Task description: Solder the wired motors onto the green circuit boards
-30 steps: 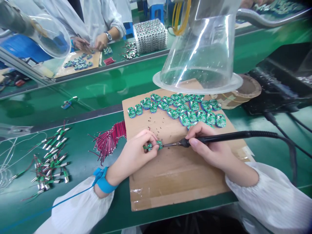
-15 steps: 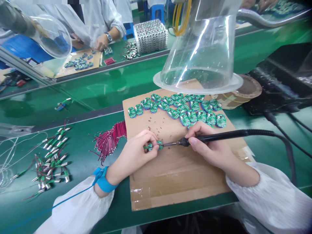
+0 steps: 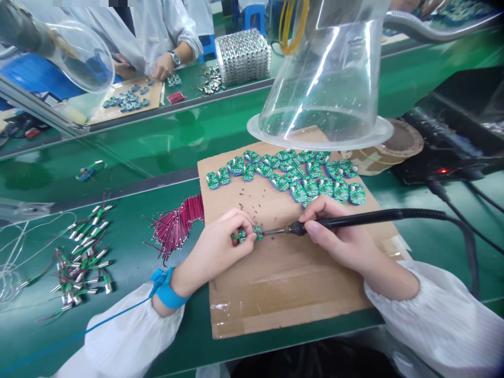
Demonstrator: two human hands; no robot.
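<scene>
My left hand point(image 3: 226, 239), with a blue strap on its wrist, is closed around a small green circuit board point(image 3: 258, 233) over the cardboard sheet point(image 3: 283, 294). Its fingers cover part of the board. In my right hand point(image 3: 334, 231) is a black soldering iron point(image 3: 301, 228), held like a pen. The iron's tip touches or nearly touches the board's right edge; I cannot tell which. Several more green circuit boards point(image 3: 310, 186) lie on the far half of the cardboard. Left of it is a fanned bundle of red and black wires point(image 3: 173, 226).
A clear extraction hood point(image 3: 321, 84) hangs above the boards. Small metal cylinders with wires point(image 3: 81, 262) lie at left. A tape roll point(image 3: 394, 144) and a black box point(image 3: 444, 126) with a lit red light stand at right. Across the bench, a co-worker's hand point(image 3: 163, 67) is near other boards.
Both hands, the board and the iron stay almost where they were. A red light now shows on the black box. The view has shifted very slightly.
</scene>
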